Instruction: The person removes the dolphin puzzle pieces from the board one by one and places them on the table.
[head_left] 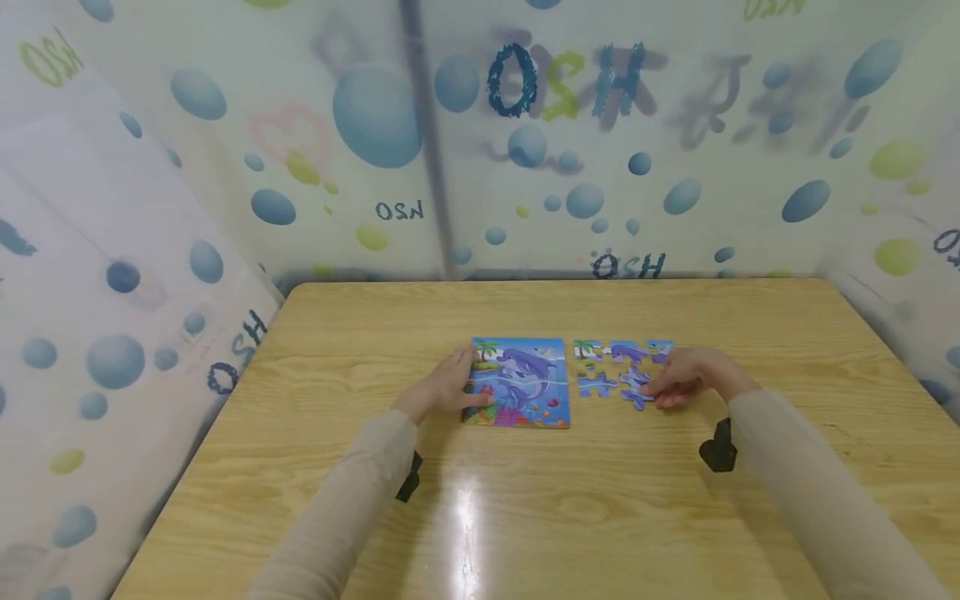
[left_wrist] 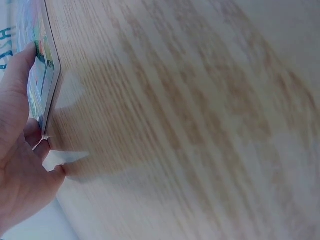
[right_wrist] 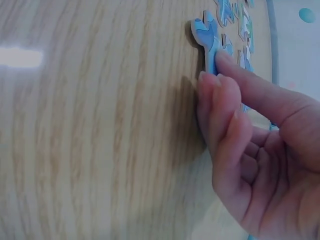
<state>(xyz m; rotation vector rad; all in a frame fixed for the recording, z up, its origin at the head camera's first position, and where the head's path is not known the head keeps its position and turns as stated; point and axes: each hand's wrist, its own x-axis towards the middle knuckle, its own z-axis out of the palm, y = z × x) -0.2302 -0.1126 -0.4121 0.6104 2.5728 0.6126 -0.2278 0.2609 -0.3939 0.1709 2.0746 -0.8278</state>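
A square picture puzzle board with dolphins on a blue sea lies flat on the table. My left hand grips its left side, the thumb on the picture and the fingers at the edge, as the left wrist view shows. To the right of the board, several loose puzzle pieces lie in two rough rows. My right hand pinches a blue puzzle piece in the front row between thumb and fingertips. The hand hides part of this piece and part of the piece at the far right.
The wooden table carries the board and the pieces near its middle. Behind it and at both sides hang pale curtains printed with blue and green dots. Small dark devices are strapped at both wrists.
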